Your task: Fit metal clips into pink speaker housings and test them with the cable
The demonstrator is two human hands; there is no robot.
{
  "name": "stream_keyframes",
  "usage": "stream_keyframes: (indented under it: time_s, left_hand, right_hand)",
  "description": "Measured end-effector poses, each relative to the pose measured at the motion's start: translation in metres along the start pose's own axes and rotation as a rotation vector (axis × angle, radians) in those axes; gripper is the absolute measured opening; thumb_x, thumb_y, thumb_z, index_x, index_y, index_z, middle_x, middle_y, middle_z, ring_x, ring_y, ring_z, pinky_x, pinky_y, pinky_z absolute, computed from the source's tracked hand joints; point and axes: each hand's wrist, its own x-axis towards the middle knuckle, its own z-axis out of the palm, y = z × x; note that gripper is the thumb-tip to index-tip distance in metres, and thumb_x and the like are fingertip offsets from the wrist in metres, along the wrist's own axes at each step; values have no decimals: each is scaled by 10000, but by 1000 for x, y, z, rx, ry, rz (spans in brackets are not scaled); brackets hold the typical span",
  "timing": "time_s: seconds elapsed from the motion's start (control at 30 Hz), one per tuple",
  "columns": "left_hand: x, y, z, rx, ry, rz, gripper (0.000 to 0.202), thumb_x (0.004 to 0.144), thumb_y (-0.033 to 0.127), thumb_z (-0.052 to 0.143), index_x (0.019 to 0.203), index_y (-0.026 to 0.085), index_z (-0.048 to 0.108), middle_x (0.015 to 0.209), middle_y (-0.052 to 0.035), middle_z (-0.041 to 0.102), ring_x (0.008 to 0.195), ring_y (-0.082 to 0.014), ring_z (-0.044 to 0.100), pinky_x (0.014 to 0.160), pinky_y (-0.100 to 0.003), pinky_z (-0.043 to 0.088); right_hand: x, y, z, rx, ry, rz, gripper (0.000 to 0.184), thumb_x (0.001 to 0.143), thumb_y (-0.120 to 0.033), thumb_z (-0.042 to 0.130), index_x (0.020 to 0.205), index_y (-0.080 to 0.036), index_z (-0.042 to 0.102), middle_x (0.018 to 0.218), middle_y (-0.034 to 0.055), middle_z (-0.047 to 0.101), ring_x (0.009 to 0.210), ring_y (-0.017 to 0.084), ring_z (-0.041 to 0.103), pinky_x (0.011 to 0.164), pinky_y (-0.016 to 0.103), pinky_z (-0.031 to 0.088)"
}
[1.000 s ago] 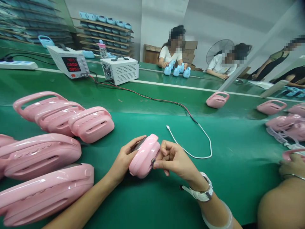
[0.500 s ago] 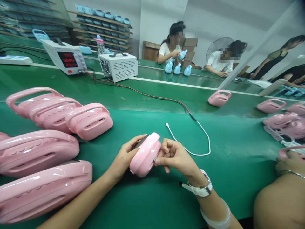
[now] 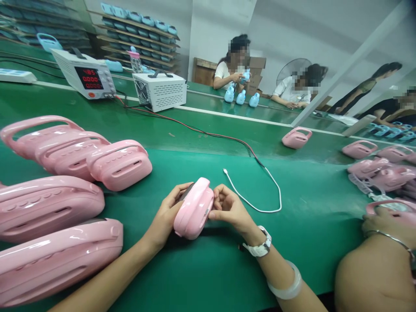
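A pink handled speaker shell (image 3: 194, 209) stands on its end on the green table (image 3: 208, 268), held between both hands. My left hand (image 3: 168, 212) wraps its left side, fingers curled over the dark back face. My right hand (image 3: 228, 207) is closed against the shell's right edge, fingertips pressed at a small port there; a white watch (image 3: 260, 247) and a clear bangle are on that arm. Whether anything is pinched in the right fingers is hidden. A white cable end (image 3: 225, 170) lies just beyond the hands.
Several pink shells (image 3: 118, 164) lie in rows at the left. Two white power boxes (image 3: 160, 91) with red and black leads stand at the back left. A co-worker's arm (image 3: 377, 260) and more pink shells (image 3: 380, 175) fill the right. People handle blue shells (image 3: 241, 96) across the belt.
The shell has been tipped slightly more upright and shifted a little left. My right hand has drawn closer to its edge. The view has drifted slightly.
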Motion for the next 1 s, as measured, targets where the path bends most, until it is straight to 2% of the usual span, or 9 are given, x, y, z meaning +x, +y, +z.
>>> stream_keyframes:
  time_s: [0.17, 0.3, 0.47, 0.6, 0.7, 0.77, 0.83, 0.93, 1.0]
  left_hand:
    - [-3, -2, 3, -22, 31, 7, 551, 764, 471, 593, 1200, 143, 516, 1302, -93, 558, 1179, -261, 516, 975, -301, 425]
    - [-4, 0, 5, -31, 20, -26, 652, 788, 520, 553, 1328, 175, 433, 1370, -87, 503, 1231, -276, 479, 1023, -359, 390]
    - [-3, -1, 5, 22, 1, 14, 547, 821, 486, 518, 1302, 227, 491, 1421, -25, 460, 1327, -259, 380, 1118, -357, 281]
    - [1, -4, 3, 58, 9, 8, 532, 814, 498, 536, 1287, 258, 505, 1395, -15, 490, 1308, -284, 402, 1103, -364, 311]
    - [6, 0, 3, 104, 19, -14, 578, 772, 557, 574, 1259, 248, 530, 1318, -46, 553, 1220, -307, 483, 1007, -358, 412]
    - [9, 7, 3, 147, 18, -63, 613, 743, 597, 582, 1240, 240, 537, 1211, -64, 605, 1107, -303, 552, 886, -347, 468]
    - [12, 15, 3, 186, 13, -120, 654, 714, 622, 583, 1232, 227, 527, 1117, -71, 624, 990, -284, 589, 772, -327, 471]
    - [14, 25, 5, 218, 16, -169, 690, 679, 632, 590, 1219, 210, 520, 1099, -81, 612, 904, -258, 596, 695, -297, 436]
    - [13, 27, 6, 229, 23, -159, 686, 682, 644, 576, 1210, 208, 525, 1099, -87, 617, 897, -258, 601, 690, -293, 430]
  right_hand:
    - [-1, 2, 0, 70, 34, 18, 454, 586, -216, 853, 830, -199, 471, 574, -107, 401, 557, 63, 359, 578, 171, 348]
    - [-1, 1, 4, 87, 51, 32, 449, 571, -213, 861, 813, -197, 483, 575, -103, 414, 561, 62, 375, 573, 168, 356]
    - [-2, -4, 9, 140, 112, 91, 456, 524, -199, 878, 771, -181, 495, 588, -99, 438, 558, 49, 389, 555, 155, 365]
    - [0, -4, 10, 173, 127, 150, 496, 468, -197, 895, 756, -177, 491, 577, -108, 459, 527, 42, 414, 538, 165, 404]
    - [4, -7, 7, 133, 112, 155, 497, 477, -219, 895, 750, -179, 483, 552, -113, 470, 499, 41, 423, 530, 172, 407]
    - [5, -15, 1, 65, 64, 148, 481, 490, -234, 893, 757, -175, 497, 578, -98, 510, 524, 46, 453, 559, 180, 413]
    - [1, -29, -6, -60, -11, 136, 449, 515, -254, 882, 804, -170, 549, 656, -65, 568, 585, 66, 502, 604, 205, 428]
    - [-22, -51, -17, -464, -76, 97, 264, 644, -265, 818, 831, -170, 658, 748, -9, 627, 683, 116, 549, 663, 253, 428]
    - [-47, -58, -20, -792, -40, 94, 95, 719, -218, 763, 794, -184, 715, 760, 15, 641, 707, 141, 553, 679, 275, 416]
